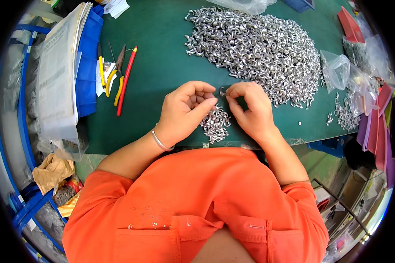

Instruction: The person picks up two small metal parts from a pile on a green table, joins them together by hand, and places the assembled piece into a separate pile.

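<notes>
My right hand pinches a small curved silvery metal piece between thumb and fingertips, over the green table. Close beside it, my left hand has its fingers curled toward the thumb; whatever lies between their tips is too small or hidden to make out. Below and between both hands is a small heap of curved metal pieces near the table's front edge. A much larger pile of similar silvery pieces spreads beyond my right hand, toward the back.
On the left lie yellow-handled pliers, a red pencil-like stick and a yellow-handled tool, beside a blue bin with papers. Clear plastic bags and more metal pieces occupy the right side. Blue racks stand far left.
</notes>
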The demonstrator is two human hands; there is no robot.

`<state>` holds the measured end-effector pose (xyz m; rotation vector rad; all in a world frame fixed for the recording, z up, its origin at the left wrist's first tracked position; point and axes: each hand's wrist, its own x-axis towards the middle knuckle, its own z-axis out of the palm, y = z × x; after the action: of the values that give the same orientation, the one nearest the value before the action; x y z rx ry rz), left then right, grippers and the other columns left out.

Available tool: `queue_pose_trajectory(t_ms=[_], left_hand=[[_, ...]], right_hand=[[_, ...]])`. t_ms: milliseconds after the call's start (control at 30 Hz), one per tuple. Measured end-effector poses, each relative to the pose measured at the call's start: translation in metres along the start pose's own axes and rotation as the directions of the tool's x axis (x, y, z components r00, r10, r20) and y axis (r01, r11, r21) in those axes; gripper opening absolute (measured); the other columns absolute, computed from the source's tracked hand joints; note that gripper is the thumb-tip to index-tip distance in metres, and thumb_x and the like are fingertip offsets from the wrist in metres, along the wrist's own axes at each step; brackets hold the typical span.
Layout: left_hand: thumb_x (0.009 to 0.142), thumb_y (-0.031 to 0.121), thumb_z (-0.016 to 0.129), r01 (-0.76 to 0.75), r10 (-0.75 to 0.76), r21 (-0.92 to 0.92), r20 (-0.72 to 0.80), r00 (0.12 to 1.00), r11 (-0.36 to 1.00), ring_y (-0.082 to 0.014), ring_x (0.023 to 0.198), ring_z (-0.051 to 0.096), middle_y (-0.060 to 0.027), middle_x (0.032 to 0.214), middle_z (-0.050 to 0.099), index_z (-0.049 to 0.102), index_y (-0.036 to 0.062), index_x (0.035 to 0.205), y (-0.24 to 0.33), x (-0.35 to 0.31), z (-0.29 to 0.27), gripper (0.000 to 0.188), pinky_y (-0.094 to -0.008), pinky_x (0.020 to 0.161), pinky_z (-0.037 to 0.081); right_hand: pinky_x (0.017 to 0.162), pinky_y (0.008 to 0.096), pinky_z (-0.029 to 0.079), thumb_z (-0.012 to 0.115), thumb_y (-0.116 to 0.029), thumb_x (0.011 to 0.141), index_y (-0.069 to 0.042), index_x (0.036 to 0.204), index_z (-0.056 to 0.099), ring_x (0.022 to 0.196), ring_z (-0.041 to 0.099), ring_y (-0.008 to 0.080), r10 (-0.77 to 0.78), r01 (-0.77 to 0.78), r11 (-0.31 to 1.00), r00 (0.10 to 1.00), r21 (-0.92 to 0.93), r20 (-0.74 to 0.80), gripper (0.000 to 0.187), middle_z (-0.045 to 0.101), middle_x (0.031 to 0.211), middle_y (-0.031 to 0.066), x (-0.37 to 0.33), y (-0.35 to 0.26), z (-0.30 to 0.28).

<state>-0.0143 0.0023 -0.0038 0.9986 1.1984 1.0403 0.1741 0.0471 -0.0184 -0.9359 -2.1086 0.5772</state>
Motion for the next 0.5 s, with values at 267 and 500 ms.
queue_pose_trajectory(t_ms=[267,500], left_hand=[[0.086,0.001,0.067,0.187,-0.160,-0.217,0.138,0.977,0.958,-0.0149,0.077,0.067,-0.0105,0.089,0.067,0.061,-0.0047,0.103,0.005,0.006,-0.006,0.019,-0.0255,0.070,0.056],[0.084,0.000,0.068,0.231,-0.178,-0.335,0.182,0.967,0.914,-0.0151,0.077,0.067,-0.0109,0.087,0.068,0.062,-0.0052,0.099,0.005,0.004,-0.005,0.018,-0.0254,0.069,0.056]], right_hand=[[0.067,0.0286,0.051,0.066,0.013,0.073,-0.004,0.084,0.053,0.076,0.064,0.0213,0.054,-0.009,0.944,0.990,0.331,-0.128,0.024,0.065,0.083,0.0094,-0.003,-0.021,0.005],[0.065,0.0261,0.050,0.067,0.011,0.073,-0.003,0.088,0.054,0.076,0.063,0.0167,0.207,-0.122,0.853,0.972,0.507,-0.115,0.023,0.065,0.089,0.0093,-0.006,-0.020,0.009]])
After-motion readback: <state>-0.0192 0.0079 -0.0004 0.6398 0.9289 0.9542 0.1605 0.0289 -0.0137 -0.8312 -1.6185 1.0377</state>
